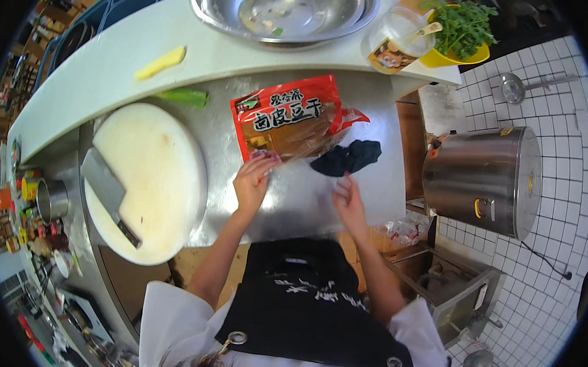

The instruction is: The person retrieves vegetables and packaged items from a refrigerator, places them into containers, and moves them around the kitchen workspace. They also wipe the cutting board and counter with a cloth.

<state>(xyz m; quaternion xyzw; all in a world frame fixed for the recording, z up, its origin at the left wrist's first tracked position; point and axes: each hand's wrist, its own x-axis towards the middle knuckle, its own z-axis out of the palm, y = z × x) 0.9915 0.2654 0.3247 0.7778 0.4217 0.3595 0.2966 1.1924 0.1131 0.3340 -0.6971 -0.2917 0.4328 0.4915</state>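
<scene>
A red printed plastic food package (288,120) with brown slabs showing inside lies on the stainless steel worktop (287,208). My left hand (251,183) is at its near left corner, the fingers bent over a crumpled pinkish bit of the wrap. To the right, a dark bunched cloth (348,158) rests against the package's near edge. My right hand (349,199), slightly blurred, is just below the cloth with nothing in it; its index fingertip is at the cloth's edge, and whether it touches is unclear. A cleaver (106,184) lies on the round white chopping board (160,175) at left.
A steel basin (284,11), a peeled yellow piece (161,63), a clear plastic tub (396,43) and a yellow container of leafy greens (460,29) stand on the raised white ledge. A green stalk (183,96) lies below it. A large steel pot (476,179) stands right.
</scene>
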